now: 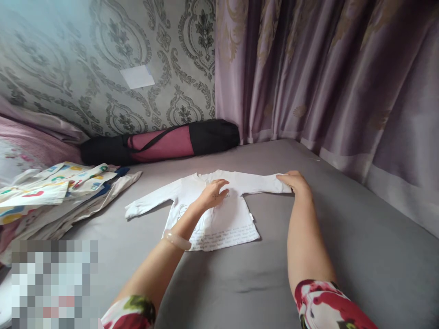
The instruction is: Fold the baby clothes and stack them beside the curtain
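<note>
Right hand (299, 183) pinches cuff (284, 188) of white shirt (236, 214), thumb and fingers closed on fabric. Left hand (214, 194) loosely open, thumb parted from fingers; contact unclear. Shirt lies spread flat on grey sheet (350, 214), beneath left hand, leftward of right hand.

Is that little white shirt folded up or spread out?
Spread out: the shirt lies flat on the grey sheet, both sleeves reaching outward, the right hand holding one sleeve's end.

A long black-and-maroon fabric bag (175, 142) lies far left, and glossy purple gold-patterned curtains (291, 68) hang right.
</note>
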Action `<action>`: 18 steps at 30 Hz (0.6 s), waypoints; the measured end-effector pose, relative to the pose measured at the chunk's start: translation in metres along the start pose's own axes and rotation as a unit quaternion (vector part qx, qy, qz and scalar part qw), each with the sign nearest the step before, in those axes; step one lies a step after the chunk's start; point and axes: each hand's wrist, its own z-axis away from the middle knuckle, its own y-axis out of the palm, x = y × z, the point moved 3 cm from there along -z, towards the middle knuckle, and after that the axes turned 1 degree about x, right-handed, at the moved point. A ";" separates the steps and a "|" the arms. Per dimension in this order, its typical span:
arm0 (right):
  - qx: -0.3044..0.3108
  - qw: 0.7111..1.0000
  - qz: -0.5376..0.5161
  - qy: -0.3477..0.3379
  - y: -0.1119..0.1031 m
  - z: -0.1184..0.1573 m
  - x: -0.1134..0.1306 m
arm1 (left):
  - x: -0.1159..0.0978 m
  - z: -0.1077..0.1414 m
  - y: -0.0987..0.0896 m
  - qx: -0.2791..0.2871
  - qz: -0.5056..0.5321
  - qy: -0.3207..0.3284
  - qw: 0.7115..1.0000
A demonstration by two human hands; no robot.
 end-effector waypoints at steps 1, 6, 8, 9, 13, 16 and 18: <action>0.000 0.998 -0.060 -0.007 -0.001 0.003 0.004 | 0.001 -0.010 0.006 0.003 -0.002 0.007 1.000; -0.009 0.949 -0.315 -0.016 -0.005 0.022 0.029 | 0.010 -0.047 0.026 0.044 -0.018 0.020 0.999; -0.009 0.932 -0.361 -0.009 -0.005 0.029 0.038 | 0.014 -0.053 0.030 0.069 -0.028 -0.004 0.997; -0.009 0.925 -0.379 -0.007 -0.006 0.031 0.041 | 0.016 -0.055 0.032 0.081 -0.030 -0.021 0.996; 0.015 0.896 -0.444 0.003 -0.005 0.034 0.048 | 0.020 -0.053 0.039 0.125 -0.029 -0.072 0.989; 0.032 0.875 -0.483 0.019 -0.003 0.033 0.048 | 0.018 -0.050 0.042 0.142 -0.041 -0.070 0.987; 0.046 0.859 -0.509 0.035 0.000 0.034 0.051 | 0.015 -0.050 0.041 0.146 -0.066 -0.063 0.985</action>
